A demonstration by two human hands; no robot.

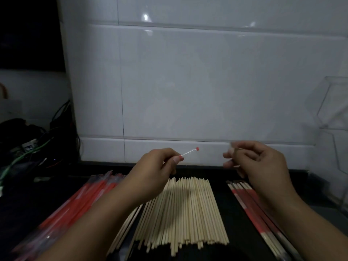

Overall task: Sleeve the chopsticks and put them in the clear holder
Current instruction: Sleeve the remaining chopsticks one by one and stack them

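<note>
Pinched between thumb and fingertips, the left hand's [158, 162] grip holds a clear sleeve [188, 152] with a red tip, raised and pointing toward the white tiled wall [188, 81]. Down on the dark worktop [239, 223], a heap of red-and-clear sleeves [79, 202] lies at the left, a broad spread of bare chopsticks [184, 213] in the middle under the hands, and a few sleeved chopsticks [250, 202] at the right. Level with the left and apart from it, the right hand [254, 162] has its grip curled round a thin bare stick [236, 166], mostly hidden by the fingers. Far right, the clear holder [331, 106] stands against the wall.
</note>
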